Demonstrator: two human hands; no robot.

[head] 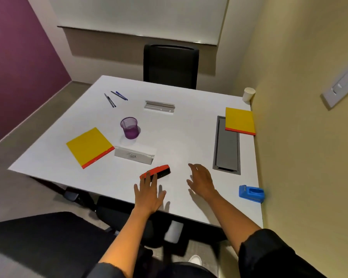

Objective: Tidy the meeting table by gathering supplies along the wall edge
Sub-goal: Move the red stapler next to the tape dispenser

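Nearest the person, both hands hover flat and spread over the white surface (pixel 179 137), holding nothing. The left hand (pixel 149 190) has its fingertips over the red eraser (pixel 156 172); the right hand (pixel 202 180) hangs just right of the eraser. A blue stapler (pixel 251 193) farther right of the eraser already sits by the wall. Beyond the eraser stand a name card (pixel 134 156), a purple mesh cup (pixel 130 128) and loose pens (pixel 115 98). A careless sweep of the eraser toward the wall could probably topple the card or cup.
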